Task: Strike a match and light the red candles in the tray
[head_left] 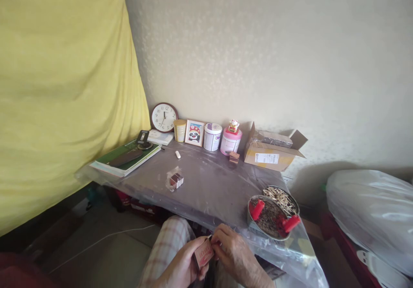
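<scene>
My left hand is closed around a small reddish-brown matchbox with red printing, held over my lap in front of the table edge. Against the box's right end, the fingers of my right hand are pinched together; what they grip is hidden. A small pale and dark bit shows at the top of the box, too small to name. To the right on the table stands a tin of loose matchsticks. Just in front of it, a second tin holds dark grainy stuff and two red cylindrical pieces.
Plastic film covers the table. On it lie a clear-wrapped pack of small boxes, a stack of small boxes and a green book. A clock, canisters and an open carton line the wall.
</scene>
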`<state>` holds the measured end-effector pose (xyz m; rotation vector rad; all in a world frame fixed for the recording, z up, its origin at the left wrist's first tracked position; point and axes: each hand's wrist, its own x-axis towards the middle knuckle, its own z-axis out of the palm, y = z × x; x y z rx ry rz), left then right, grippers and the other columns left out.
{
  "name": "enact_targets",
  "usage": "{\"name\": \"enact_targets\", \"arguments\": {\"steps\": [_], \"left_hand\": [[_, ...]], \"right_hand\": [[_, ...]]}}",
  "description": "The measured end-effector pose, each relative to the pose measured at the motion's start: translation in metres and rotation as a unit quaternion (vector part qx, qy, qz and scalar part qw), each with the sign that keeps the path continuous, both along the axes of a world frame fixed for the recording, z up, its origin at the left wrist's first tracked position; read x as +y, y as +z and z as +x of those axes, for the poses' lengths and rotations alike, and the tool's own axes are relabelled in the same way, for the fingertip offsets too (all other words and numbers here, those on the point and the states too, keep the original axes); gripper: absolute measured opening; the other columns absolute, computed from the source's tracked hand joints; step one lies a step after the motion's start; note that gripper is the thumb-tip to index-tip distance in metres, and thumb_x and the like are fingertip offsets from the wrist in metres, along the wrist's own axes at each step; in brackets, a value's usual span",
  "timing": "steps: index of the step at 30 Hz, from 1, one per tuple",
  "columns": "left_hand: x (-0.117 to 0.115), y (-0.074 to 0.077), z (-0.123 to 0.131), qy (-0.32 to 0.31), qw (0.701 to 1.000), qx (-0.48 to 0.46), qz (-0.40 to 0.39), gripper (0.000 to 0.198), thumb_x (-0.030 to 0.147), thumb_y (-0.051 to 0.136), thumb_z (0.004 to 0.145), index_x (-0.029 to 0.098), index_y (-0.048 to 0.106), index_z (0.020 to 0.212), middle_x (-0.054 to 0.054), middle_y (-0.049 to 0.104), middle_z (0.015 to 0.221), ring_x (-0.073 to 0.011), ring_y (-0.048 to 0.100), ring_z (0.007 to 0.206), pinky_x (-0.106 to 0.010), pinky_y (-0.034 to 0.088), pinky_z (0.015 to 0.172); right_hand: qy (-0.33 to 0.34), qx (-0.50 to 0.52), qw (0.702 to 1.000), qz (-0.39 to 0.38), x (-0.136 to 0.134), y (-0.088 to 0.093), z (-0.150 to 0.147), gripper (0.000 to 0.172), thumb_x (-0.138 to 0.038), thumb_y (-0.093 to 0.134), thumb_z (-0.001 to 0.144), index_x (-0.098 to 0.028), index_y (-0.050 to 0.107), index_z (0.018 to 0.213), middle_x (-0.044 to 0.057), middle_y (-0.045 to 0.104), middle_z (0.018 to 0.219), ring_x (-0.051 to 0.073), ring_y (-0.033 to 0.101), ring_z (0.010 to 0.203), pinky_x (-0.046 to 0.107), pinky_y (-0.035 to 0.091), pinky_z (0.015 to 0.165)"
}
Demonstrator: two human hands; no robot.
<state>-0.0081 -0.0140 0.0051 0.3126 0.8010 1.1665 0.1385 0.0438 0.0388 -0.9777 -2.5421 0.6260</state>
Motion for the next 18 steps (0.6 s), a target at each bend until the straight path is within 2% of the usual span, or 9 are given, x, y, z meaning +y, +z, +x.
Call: {"name": "enact_targets", "arguments": {"steps": [2,7,12,16,18], "left_hand": [[0.0,-0.001,-0.001,-0.003,1.0,-0.002,-0.003,0.028,0.041,0.063,0.076,0.014,0.069,0.073,-0.001,0.063,0.053,-0.0084,0.047,0.037,-0.021,0.026,0.036],[0.0,-0.002,-0.002,0.002,1.0,-0.018,0.002,0.038,0.04,0.06,0.078,0.014,0.065,0.107,-0.001,0.065,0.056,-0.0089,0.046,0.035,-0.021,0.027,0.036],[-0.002,-0.001,-0.005,-0.005,0.999,-0.038,0.019,0.042,0.039,0.053,0.084,0.014,0.058,0.118,-0.01,0.073,0.071,-0.0109,0.051,0.041,-0.022,0.029,0.04],[-0.002,0.006,-0.009,0.003,0.999,-0.049,0.021,0.04,0.035,0.045,0.088,0.015,0.053,0.122,-0.012,0.073,0.074,-0.0112,0.051,0.043,-0.022,0.031,0.043],[-0.001,0.01,-0.01,0.008,0.998,-0.053,0.023,0.039,0.033,0.043,0.09,0.015,0.051,0.123,-0.012,0.073,0.074,-0.0108,0.051,0.043,-0.022,0.031,0.044]], "right_hand": [[-0.003,-0.005,1.0,-0.004,0.0,0.001,0.0,0.019,-0.001,0.054,0.082,-0.019,0.06,0.082,0.001,0.063,0.086,0.014,0.061,0.077,0.022,0.045,0.07],[-0.003,-0.03,1.0,0.007,-0.002,0.006,-0.001,0.019,-0.001,0.052,0.081,-0.018,0.059,0.081,0.003,0.063,0.085,0.015,0.061,0.075,0.023,0.045,0.068],[-0.011,-0.043,0.999,0.022,0.0,0.015,0.005,0.022,0.0,0.048,0.08,-0.018,0.06,0.081,0.003,0.064,0.082,0.016,0.062,0.073,0.025,0.044,0.065],[-0.039,0.051,0.998,-0.006,0.007,0.02,0.017,0.025,-0.009,0.043,0.09,-0.021,0.065,0.096,0.004,0.064,0.092,0.016,0.063,0.081,0.024,0.046,0.073],[-0.064,0.114,0.991,-0.024,0.009,0.019,0.021,0.024,-0.017,0.043,0.092,-0.021,0.066,0.097,0.004,0.064,0.091,0.016,0.063,0.082,0.024,0.047,0.074]]}}
